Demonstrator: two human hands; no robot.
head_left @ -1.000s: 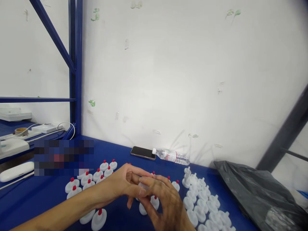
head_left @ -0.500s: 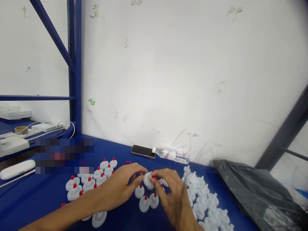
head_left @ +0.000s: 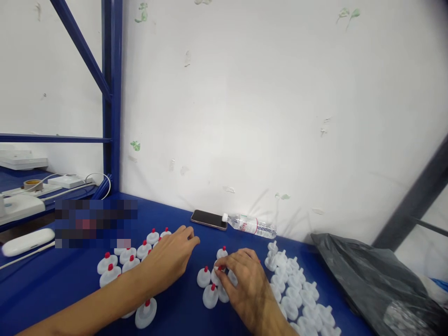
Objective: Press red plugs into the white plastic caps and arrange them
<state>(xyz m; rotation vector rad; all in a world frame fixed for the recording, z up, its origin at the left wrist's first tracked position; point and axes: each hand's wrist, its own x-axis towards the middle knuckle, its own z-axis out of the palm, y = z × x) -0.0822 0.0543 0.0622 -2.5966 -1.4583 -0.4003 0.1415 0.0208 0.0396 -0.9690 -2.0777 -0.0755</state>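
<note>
My right hand is closed, its thumb and fingers at the red tip of a white dome-shaped plastic piece that stands among others. Beside it are a red-tipped piece to the left, another in front and one behind. My left hand hovers over the blue table, fingers curled together near the right edge of the left group of red-tipped pieces. Anything within those fingers is hidden.
To the right lies a cluster of white pieces without red tips, beside a dark plastic bag. A phone and a clear bottle lie along the wall. White devices with cables are at left, near a blue metal post.
My left hand has moved away from the white piece, up and to the left, to where small red bits lay. My right hand has lowered its piece slightly into the middle group.
</note>
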